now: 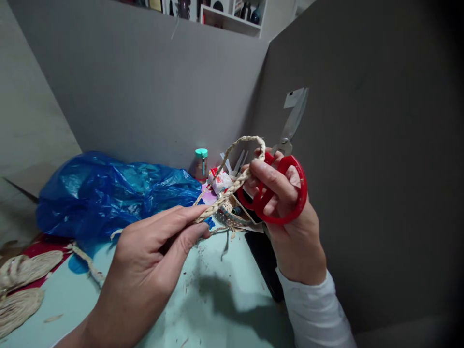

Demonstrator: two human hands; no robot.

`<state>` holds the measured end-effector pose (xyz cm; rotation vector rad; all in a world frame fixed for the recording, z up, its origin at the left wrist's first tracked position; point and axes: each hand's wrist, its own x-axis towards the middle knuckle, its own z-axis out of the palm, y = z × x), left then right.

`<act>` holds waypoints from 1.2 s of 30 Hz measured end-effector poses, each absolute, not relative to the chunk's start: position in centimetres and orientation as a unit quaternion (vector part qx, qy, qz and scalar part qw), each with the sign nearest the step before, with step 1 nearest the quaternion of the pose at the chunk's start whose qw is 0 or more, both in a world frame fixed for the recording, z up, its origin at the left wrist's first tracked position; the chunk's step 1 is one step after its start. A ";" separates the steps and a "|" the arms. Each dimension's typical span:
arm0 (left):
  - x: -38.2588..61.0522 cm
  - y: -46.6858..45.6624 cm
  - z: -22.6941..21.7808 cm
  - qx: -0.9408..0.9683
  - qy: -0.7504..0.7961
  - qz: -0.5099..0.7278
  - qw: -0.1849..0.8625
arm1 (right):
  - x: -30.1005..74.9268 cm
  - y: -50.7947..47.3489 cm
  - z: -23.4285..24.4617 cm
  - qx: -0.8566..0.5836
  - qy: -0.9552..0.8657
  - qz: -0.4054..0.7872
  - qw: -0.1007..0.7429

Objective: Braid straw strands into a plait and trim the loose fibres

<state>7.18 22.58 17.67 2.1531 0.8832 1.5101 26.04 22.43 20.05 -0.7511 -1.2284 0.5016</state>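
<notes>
Above a pale turquoise desk [195,324], toward its far right corner, left hand [155,261] and right hand [292,237] clamp a cream fibre cord [226,194], already plaited between them, the right's red-handled steel scissors [286,146] not cutting it.

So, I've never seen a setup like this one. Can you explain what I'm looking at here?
There is no machine here: these are a person's own bare hands. The single picture comes from a camera worn on the head, looking forward and down. The left hand pinches a pale braid between thumb and fingers. The right hand grips the braid too, while also holding red-handled scissors with the blades pointing up. On the pale table lie a blue plastic bag, a dark flat object and some loose scraps. Flat coils sit at the left edge, and a jar with a turquoise lid stands toward the back. Grey panels rise behind.
</notes>
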 end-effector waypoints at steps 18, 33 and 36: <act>6.6 22.4 16.9 0.811 0.260 0.521 0.051 | 24.8 21.8 21.2 -0.376 -0.532 0.299 0.697; 6.7 21.5 17.6 0.780 0.279 0.547 0.121 | 24.7 22.3 20.4 -0.278 -0.569 0.434 0.641; 6.9 21.3 17.9 0.751 0.303 0.555 0.191 | 24.8 22.5 20.4 -0.280 -0.578 0.432 0.633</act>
